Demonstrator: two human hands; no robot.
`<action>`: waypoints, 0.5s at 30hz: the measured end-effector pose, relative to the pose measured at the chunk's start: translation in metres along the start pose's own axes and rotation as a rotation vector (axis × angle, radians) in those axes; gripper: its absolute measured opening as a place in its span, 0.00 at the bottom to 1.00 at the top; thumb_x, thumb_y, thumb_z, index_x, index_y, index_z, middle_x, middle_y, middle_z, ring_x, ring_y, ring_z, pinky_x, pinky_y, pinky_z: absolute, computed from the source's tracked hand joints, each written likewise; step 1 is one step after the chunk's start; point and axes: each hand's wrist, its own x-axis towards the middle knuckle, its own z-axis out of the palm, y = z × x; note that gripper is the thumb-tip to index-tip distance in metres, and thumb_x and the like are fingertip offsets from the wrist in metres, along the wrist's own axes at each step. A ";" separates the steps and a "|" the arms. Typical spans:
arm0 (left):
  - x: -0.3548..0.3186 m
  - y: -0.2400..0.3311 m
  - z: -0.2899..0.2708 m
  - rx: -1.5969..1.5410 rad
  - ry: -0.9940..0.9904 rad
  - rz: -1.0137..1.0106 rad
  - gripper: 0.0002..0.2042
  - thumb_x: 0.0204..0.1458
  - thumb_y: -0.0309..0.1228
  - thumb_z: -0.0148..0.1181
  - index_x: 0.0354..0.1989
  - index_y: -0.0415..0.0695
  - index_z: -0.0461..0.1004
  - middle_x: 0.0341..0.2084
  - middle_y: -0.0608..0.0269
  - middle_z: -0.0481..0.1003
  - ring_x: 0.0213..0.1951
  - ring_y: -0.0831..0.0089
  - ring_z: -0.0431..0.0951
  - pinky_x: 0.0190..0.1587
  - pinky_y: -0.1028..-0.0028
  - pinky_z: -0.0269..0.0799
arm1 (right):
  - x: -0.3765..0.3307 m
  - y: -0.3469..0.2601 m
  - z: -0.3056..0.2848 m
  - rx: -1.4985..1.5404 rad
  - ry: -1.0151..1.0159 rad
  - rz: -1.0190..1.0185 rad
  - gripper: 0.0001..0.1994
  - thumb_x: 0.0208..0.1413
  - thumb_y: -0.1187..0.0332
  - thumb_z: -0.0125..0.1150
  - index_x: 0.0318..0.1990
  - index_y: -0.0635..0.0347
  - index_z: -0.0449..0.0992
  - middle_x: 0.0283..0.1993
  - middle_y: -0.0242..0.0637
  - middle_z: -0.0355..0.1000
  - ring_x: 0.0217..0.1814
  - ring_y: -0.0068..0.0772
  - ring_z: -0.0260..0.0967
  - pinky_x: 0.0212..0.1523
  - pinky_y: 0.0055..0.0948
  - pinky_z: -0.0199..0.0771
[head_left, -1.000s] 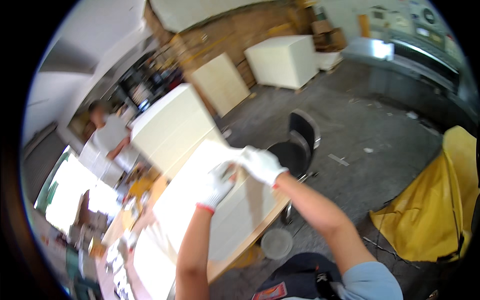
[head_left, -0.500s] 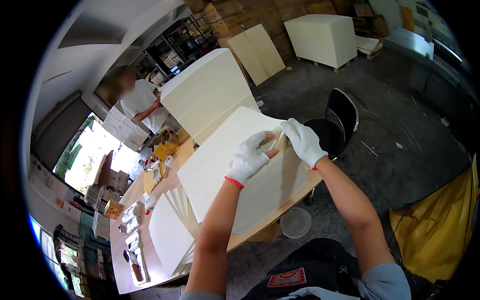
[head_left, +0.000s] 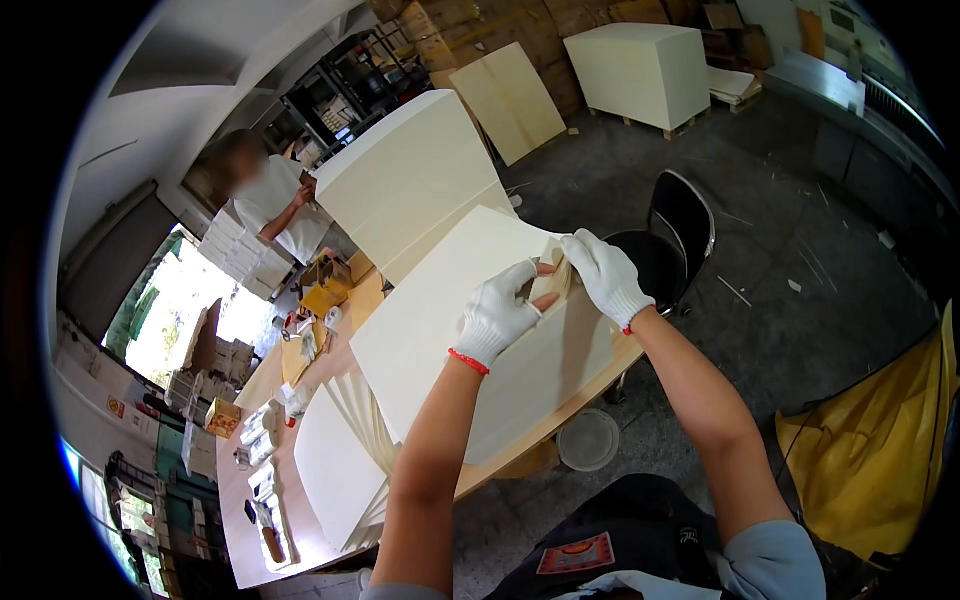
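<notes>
Both hands wear white knit gloves with red cuffs, and bare fingertips show on the left one. Under them, a stack of large cream paper sheets lies across the table. My right hand is closed on the lifted, curled corner of several sheets, its fingers pressed over their edges. Just left of that corner is my left hand, resting over the stack. Its thumb and forefinger are apart, with a gap between them beside the curled edges. Nearer to me on the left, a fanned pile of similar sheets overlaps the stack.
A tall block of sheets stands at the table's far end, beside a co-worker in a white shirt. A brush and other tools lie on the table. A black chair and a round bucket are right of it.
The lifted corner is curled up more tightly between my hands. My hands have barely moved, and the view has shifted slightly.
</notes>
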 end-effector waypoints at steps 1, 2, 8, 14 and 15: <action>-0.001 0.001 0.000 0.008 -0.004 -0.010 0.19 0.58 0.30 0.68 0.58 0.47 0.80 0.32 0.60 0.77 0.36 0.71 0.76 0.45 0.70 0.74 | 0.000 -0.001 -0.001 0.002 -0.004 0.004 0.24 0.74 0.46 0.40 0.51 0.53 0.77 0.38 0.53 0.80 0.43 0.61 0.77 0.44 0.56 0.72; -0.001 0.002 0.000 0.016 -0.008 -0.020 0.19 0.57 0.30 0.69 0.58 0.47 0.80 0.30 0.62 0.76 0.34 0.72 0.74 0.44 0.70 0.74 | -0.001 -0.002 -0.001 0.008 -0.009 0.007 0.24 0.74 0.46 0.39 0.51 0.53 0.77 0.38 0.53 0.81 0.43 0.61 0.77 0.44 0.56 0.72; 0.000 -0.008 0.002 -0.056 0.016 0.008 0.19 0.58 0.29 0.69 0.58 0.47 0.80 0.34 0.61 0.80 0.37 0.70 0.77 0.46 0.69 0.75 | -0.001 -0.004 -0.002 0.008 0.005 0.006 0.24 0.74 0.46 0.40 0.51 0.53 0.77 0.38 0.53 0.80 0.43 0.61 0.77 0.44 0.55 0.72; 0.000 -0.009 0.005 -0.155 0.142 0.144 0.18 0.61 0.26 0.63 0.61 0.46 0.79 0.46 0.53 0.83 0.44 0.69 0.80 0.52 0.69 0.74 | -0.001 -0.005 -0.003 0.005 -0.019 0.000 0.23 0.74 0.46 0.42 0.47 0.55 0.75 0.34 0.54 0.79 0.40 0.61 0.77 0.41 0.55 0.71; 0.000 -0.011 0.005 -0.130 0.116 0.133 0.18 0.61 0.26 0.64 0.60 0.45 0.79 0.44 0.54 0.83 0.42 0.69 0.79 0.51 0.69 0.75 | -0.002 -0.004 -0.002 0.008 -0.011 -0.007 0.22 0.74 0.46 0.42 0.47 0.56 0.74 0.34 0.54 0.79 0.40 0.61 0.77 0.41 0.55 0.71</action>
